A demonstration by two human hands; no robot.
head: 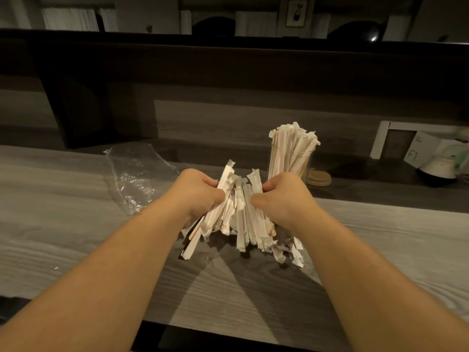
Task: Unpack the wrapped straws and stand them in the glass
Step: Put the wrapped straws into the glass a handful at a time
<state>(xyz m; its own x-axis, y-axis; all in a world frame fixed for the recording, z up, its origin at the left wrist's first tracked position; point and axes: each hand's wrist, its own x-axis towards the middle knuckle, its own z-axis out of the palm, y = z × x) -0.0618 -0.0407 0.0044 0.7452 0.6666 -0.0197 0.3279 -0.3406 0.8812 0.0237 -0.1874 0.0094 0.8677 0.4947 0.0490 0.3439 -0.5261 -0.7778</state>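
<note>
Dim light falls on the grey counter [76, 224], where a bundle of wrapped straws [238, 214] is gripped upright by the left hand [200, 193] and right hand [281, 196]. Gathering seems underway; next, it must be lifted into the part-filled glass [291, 161] just behind.

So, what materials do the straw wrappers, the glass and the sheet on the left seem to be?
Straw wrappers: thin matte white paper, judging by torn, creased ends. Glass: clear and glossy, since the straws show through it; glass or hard plastic, cannot tell. Sheet: thin transparent plastic film, crinkled with shiny highlights.
</note>
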